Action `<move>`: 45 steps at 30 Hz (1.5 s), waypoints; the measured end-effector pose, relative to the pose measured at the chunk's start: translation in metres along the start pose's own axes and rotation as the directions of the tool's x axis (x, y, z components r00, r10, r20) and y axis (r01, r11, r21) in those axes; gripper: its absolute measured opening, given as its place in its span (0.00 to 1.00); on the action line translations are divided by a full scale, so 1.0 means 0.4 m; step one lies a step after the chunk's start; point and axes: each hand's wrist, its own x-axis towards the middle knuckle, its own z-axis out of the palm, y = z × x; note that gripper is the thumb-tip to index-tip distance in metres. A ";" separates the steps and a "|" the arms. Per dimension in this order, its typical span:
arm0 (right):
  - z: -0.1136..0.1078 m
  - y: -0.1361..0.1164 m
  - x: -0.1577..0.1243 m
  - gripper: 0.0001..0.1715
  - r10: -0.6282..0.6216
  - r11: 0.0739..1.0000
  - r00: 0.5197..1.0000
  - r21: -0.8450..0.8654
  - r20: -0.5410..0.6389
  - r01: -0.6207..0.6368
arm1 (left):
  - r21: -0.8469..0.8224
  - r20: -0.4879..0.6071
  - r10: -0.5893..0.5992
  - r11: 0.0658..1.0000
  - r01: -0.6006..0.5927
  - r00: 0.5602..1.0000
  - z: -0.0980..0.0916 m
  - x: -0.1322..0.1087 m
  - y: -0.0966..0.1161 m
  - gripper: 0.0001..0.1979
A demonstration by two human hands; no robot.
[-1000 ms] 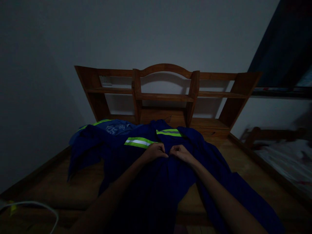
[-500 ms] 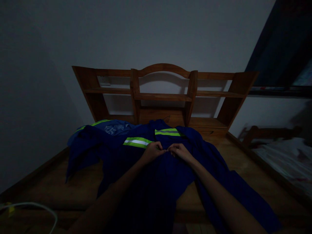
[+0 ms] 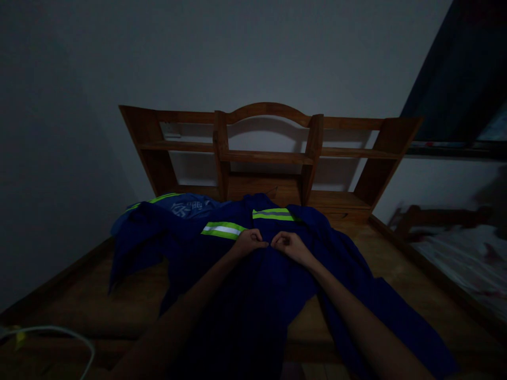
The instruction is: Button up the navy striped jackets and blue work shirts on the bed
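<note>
A dark blue work jacket (image 3: 273, 285) with yellow-green and silver reflective strips lies spread over the wooden desk (image 3: 388, 253), its lower part hanging past the front edge. At the middle of its front, just below the strips, my left hand (image 3: 249, 241) pinches the cloth between thumb and fingers. Close beside it my right hand (image 3: 290, 246) pinches the facing edge of the front. The two sets of fingertips are a small gap apart. Any button or fastener between them is too dark and small to make out.
A lighter blue garment (image 3: 190, 206) with white lettering lies behind the jacket at left. Along the back stands a wooden shelf unit (image 3: 267, 157) against the wall. A white cable (image 3: 59, 330) curves at lower left. White bedding (image 3: 463, 253) lies to the right, below a dark curtain.
My fingertips, almost touching before, are now slightly farther apart. Both hands stay at the jacket's front, and the view has shifted very slightly.
</note>
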 end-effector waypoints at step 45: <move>-0.003 -0.034 -0.016 0.09 -0.115 0.987 0.993 -0.111 -0.010 0.113 | -0.133 0.094 0.130 0.984 -0.117 0.987 0.000 0.002 0.001 0.17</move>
